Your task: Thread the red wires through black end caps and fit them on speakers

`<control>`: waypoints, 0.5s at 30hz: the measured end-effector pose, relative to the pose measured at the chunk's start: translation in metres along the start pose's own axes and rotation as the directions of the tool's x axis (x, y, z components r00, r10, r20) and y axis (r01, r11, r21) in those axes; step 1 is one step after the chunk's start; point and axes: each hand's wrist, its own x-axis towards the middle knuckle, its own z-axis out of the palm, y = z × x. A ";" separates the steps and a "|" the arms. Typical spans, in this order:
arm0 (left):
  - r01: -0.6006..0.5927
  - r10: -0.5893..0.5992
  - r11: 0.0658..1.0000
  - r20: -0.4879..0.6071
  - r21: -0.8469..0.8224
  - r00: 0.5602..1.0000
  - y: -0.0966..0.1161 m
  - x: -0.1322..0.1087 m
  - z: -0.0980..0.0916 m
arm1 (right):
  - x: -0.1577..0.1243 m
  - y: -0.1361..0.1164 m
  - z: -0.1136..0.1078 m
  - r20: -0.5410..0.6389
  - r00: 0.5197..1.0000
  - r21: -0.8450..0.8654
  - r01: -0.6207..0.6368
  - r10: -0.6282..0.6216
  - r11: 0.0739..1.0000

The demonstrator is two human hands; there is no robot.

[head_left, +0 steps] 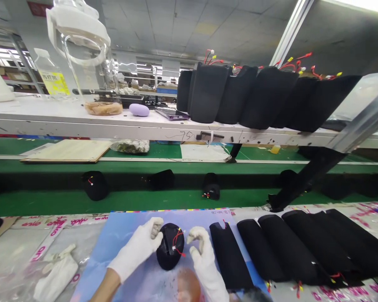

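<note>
A white shelf [113,130] carries upright black sleeves [208,94] trailing red wires [211,58], a lilac oval object [139,110] and a plastic bottle [52,73]; a green conveyor belt [182,197] runs below it.

1. I'm reading a handwritten "75" [187,135] in dark marker on the front edge of the white shelf [82,128].
2. I'm seeing a yellow label [54,82] on the plastic bottle [40,58] near the shelf's left end, its print too small to read.
3. I'm catching pink printed lettering [59,223] along the far edge of the bench covering [12,256], but can't make it out.
4. I'm spotting tiny dark print [218,212] at the far edge of the blue mat [94,256], too small to read.
</note>
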 end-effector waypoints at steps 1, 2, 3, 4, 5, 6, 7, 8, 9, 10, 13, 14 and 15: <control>0.007 -0.007 1.000 -0.003 -0.029 1.000 -0.001 -0.004 -0.005 | -0.003 0.005 -0.002 -0.026 0.999 -0.002 -0.023 0.023 1.000; 0.012 -0.013 0.999 -0.014 -0.049 1.000 -0.001 -0.010 -0.009 | -0.006 0.010 -0.003 -0.038 0.998 -0.011 -0.043 0.043 0.999; 0.015 -0.017 0.998 -0.028 -0.058 0.999 -0.002 -0.015 -0.010 | -0.009 0.014 -0.004 -0.035 0.998 -0.022 -0.058 0.057 0.998; 0.014 -0.016 0.998 -0.042 -0.055 0.999 -0.003 -0.019 -0.008 | -0.011 0.017 -0.004 -0.019 0.998 -0.033 -0.064 0.064 0.997; 0.006 -0.008 0.999 -0.052 -0.042 0.999 -0.004 -0.023 -0.004 | -0.012 0.019 -0.002 0.011 0.998 -0.041 -0.060 0.060 0.997; -0.009 0.008 1.000 -0.055 -0.023 0.998 -0.005 -0.026 0.004 | -0.012 0.020 0.000 0.047 0.998 -0.047 -0.043 0.045 0.998; -0.029 0.029 1.000 -0.057 0.002 0.998 -0.005 -0.028 0.014 | -0.012 0.020 0.003 0.086 0.996 -0.052 -0.017 0.022 0.999; -0.049 0.051 0.998 -0.060 0.029 0.997 -0.006 -0.028 0.025 | -0.012 0.019 0.007 0.122 0.992 -0.058 0.013 -0.006 0.998; -0.065 0.069 0.996 -0.066 0.057 0.995 -0.007 -0.028 0.036 | -0.011 0.018 0.010 0.155 0.987 -0.067 0.044 -0.033 0.997; -0.077 0.083 0.994 -0.079 0.083 0.993 -0.007 -0.028 0.046 | -0.009 0.017 0.014 0.181 0.982 -0.080 0.070 -0.055 0.994; -0.093 0.113 0.984 -0.128 0.154 0.985 -0.008 -0.026 0.065 | -0.003 0.013 0.014 0.218 0.973 -0.112 0.102 -0.076 0.988; -0.098 0.124 0.980 -0.144 0.173 0.982 -0.009 -0.024 0.066 | 0.000 0.013 0.011 0.218 0.973 -0.113 0.102 -0.075 0.988; -0.100 0.131 0.976 -0.161 0.191 0.978 -0.009 -0.022 0.063 | 0.002 0.014 0.006 0.210 0.975 -0.110 0.092 -0.068 0.990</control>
